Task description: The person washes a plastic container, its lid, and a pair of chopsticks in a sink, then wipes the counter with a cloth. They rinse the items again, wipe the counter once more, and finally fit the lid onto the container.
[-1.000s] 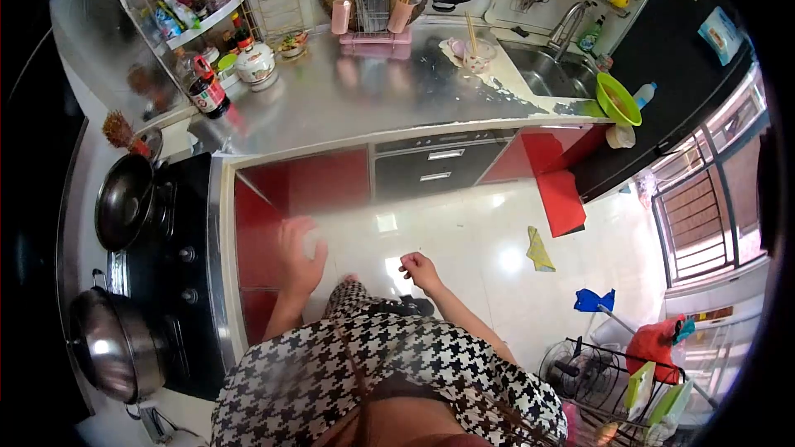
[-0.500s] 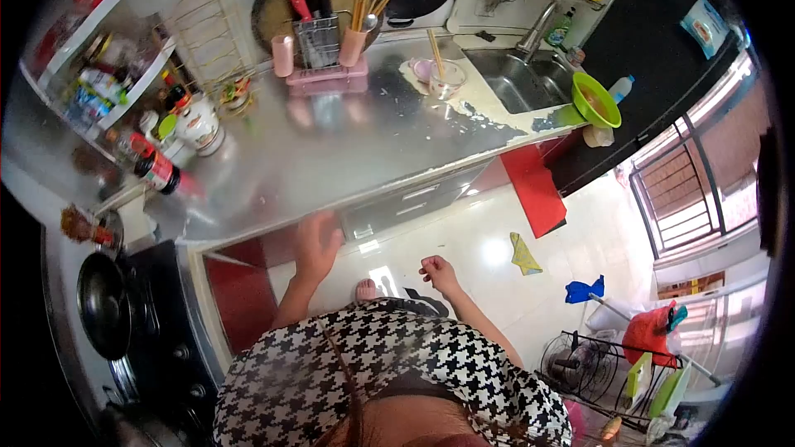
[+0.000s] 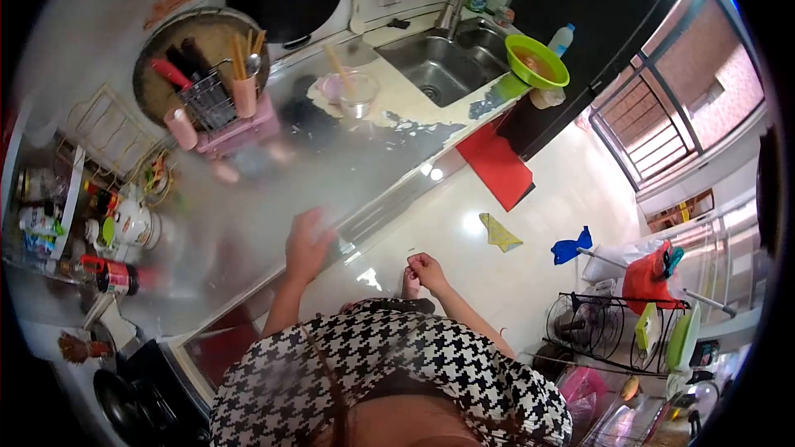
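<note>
My left hand (image 3: 308, 244) is held out near the front edge of the steel countertop (image 3: 273, 190), fingers apart and holding nothing; it is slightly blurred. In front of my body, over the white floor, my right hand (image 3: 426, 271) has its fingers curled in, with nothing visible in them. Farther along the counter stands a clear glass bowl (image 3: 358, 98) with chopsticks leaning up from it. A pink rack (image 3: 240, 128) carries knives and a cup of chopsticks and a spoon.
Ahead is a double sink (image 3: 432, 74), with a green basin (image 3: 538, 62) at its right corner. A red mat (image 3: 495, 167) and yellow cloth (image 3: 499, 233) lie on the floor. Bottles and a white jar (image 3: 137, 223) stand left. A black wire rack (image 3: 609, 327) is at right.
My view has turned toward the right and moved along the counter, so the sink and rack appear farther left. My left hand stays spread; my right stays curled.
</note>
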Demonstrator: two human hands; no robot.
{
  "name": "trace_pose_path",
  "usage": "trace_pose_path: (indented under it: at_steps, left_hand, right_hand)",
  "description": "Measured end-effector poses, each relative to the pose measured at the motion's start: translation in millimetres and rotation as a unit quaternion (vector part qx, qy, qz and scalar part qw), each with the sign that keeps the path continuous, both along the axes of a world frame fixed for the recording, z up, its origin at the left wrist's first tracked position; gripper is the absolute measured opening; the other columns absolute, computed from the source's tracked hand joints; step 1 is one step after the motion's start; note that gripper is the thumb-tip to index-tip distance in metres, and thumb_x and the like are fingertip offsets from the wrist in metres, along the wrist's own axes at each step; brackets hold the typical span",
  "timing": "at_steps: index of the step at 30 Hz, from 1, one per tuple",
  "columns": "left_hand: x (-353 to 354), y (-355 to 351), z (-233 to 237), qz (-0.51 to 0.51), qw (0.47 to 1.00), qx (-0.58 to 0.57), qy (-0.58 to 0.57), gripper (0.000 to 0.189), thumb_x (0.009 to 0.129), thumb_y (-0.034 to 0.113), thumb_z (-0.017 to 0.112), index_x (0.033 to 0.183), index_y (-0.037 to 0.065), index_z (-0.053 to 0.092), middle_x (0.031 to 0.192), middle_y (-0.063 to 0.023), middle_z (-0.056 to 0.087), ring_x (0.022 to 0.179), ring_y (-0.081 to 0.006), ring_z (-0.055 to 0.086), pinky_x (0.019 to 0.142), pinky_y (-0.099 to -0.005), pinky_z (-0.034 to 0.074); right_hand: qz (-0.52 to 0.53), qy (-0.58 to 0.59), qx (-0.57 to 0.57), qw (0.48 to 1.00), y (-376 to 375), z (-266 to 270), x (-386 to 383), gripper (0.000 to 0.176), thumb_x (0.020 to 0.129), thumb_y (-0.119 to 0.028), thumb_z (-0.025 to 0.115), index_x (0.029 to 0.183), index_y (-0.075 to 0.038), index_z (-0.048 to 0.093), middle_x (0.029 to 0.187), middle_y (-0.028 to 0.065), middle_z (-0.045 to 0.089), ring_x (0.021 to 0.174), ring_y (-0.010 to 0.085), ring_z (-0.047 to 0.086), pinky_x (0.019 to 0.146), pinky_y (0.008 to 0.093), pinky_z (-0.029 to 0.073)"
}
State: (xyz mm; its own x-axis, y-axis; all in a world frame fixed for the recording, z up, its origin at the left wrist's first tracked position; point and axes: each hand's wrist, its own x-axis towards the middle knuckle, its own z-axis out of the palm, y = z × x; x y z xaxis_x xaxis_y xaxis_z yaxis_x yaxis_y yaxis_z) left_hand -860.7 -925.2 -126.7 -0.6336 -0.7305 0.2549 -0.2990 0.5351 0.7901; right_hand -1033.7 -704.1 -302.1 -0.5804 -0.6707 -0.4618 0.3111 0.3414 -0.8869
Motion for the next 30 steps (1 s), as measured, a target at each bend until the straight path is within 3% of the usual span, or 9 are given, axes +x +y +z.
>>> trace_pose_path:
  at_steps: [7,9,10,12,15,21,25,28,30]
  left_hand:
    - [-97,-32,-61,0.030,0.995,0.091,-0.028,0.049,0.080,0.018,0.059,0.123,0.004,0.040,0.107,-0.0131,0.052,0.100,-0.0248,0.052,0.084,-0.0332,0.042]
    - [-122,-48,-90,-0.002,0.992,0.125,-0.008,0.057,0.082,0.020,0.057,0.130,0.004,0.030,0.110,-0.0112,0.049,0.100,-0.0213,0.050,0.084,-0.0307,0.042]
    - [-136,-47,-78,0.007,0.992,0.125,-0.012,0.057,0.082,0.020,0.057,0.130,0.004,0.030,0.110,-0.0112,0.049,0.100,-0.0213,0.050,0.084,-0.0307,0.042]
    - [-174,-51,-54,0.060,0.951,0.299,0.039,0.060,0.088,0.023,0.053,0.136,0.009,0.020,0.116,-0.0115,0.045,0.101,-0.0183,0.050,0.083,-0.0323,0.042]
    - [-209,-62,-48,0.065,0.921,0.367,0.113,0.071,0.088,0.029,0.052,0.139,0.011,0.005,0.126,-0.0147,0.037,0.106,-0.0224,0.049,0.086,-0.0353,0.042]
    - [-268,-126,-53,0.107,0.902,0.412,0.075,0.091,0.083,0.041,0.056,0.138,0.011,-0.010,0.135,-0.0174,0.026,0.107,-0.0275,0.050,0.086,-0.0372,0.043]
    - [-296,-171,-53,0.168,0.884,0.425,0.095,0.094,0.081,0.044,0.058,0.138,0.012,-0.009,0.135,-0.0183,0.026,0.104,-0.0291,0.052,0.080,-0.0366,0.047]
    - [-301,-205,-69,0.142,0.880,0.425,0.158,0.084,0.083,0.042,0.055,0.137,0.010,0.000,0.132,-0.0217,0.029,0.095,-0.0309,0.057,0.071,-0.0375,0.051]
    - [-305,-218,-86,0.144,0.861,0.480,0.091,0.067,0.085,0.030,0.051,0.133,0.008,0.010,0.123,-0.0254,0.039,0.088,-0.0337,0.060,0.066,-0.0408,0.053]
  right_hand:
    - [0.044,0.009,0.010,0.999,-11,26,-122,0.019,0.087,-0.024,0.052,0.094,-0.007,0.055,0.076,0.0023,0.060,0.059,0.0079,0.054,0.044,0.0205,0.039]
    - [0.049,0.029,0.016,0.998,-7,21,-160,0.019,0.087,-0.024,0.052,0.094,-0.008,0.055,0.076,0.0024,0.061,0.058,0.0079,0.054,0.043,0.0205,0.038]
    - [0.041,0.029,-0.007,0.999,-5,18,-176,0.022,0.087,-0.029,0.052,0.095,-0.008,0.055,0.076,0.0023,0.061,0.058,0.0075,0.054,0.042,0.0203,0.037]
    - [0.039,0.040,0.014,0.998,-1,18,-208,0.025,0.087,-0.031,0.052,0.095,-0.008,0.055,0.076,0.0023,0.061,0.057,0.0076,0.053,0.042,0.0201,0.037]
    - [0.034,0.044,0.003,0.998,5,5,-247,0.026,0.087,-0.032,0.052,0.097,-0.007,0.055,0.077,0.0033,0.061,0.058,0.0082,0.053,0.043,0.0205,0.038]
    - [0.034,0.018,0.000,0.999,-28,7,-290,0.028,0.087,-0.030,0.052,0.099,-0.005,0.054,0.079,0.0048,0.061,0.060,0.0093,0.054,0.043,0.0209,0.038]
    - [0.068,0.020,-0.011,0.997,-67,8,-316,0.028,0.087,-0.029,0.052,0.101,-0.006,0.054,0.080,0.0046,0.061,0.062,0.0092,0.055,0.044,0.0212,0.038]
    - [0.072,0.018,-0.013,0.997,-95,22,-337,0.027,0.087,-0.029,0.052,0.101,-0.006,0.055,0.080,0.0044,0.061,0.061,0.0089,0.054,0.045,0.0211,0.038]
    - [0.094,0.039,-0.010,0.995,-114,37,-357,0.026,0.087,-0.029,0.052,0.099,-0.006,0.055,0.080,0.0025,0.061,0.061,0.0081,0.053,0.046,0.0206,0.038]
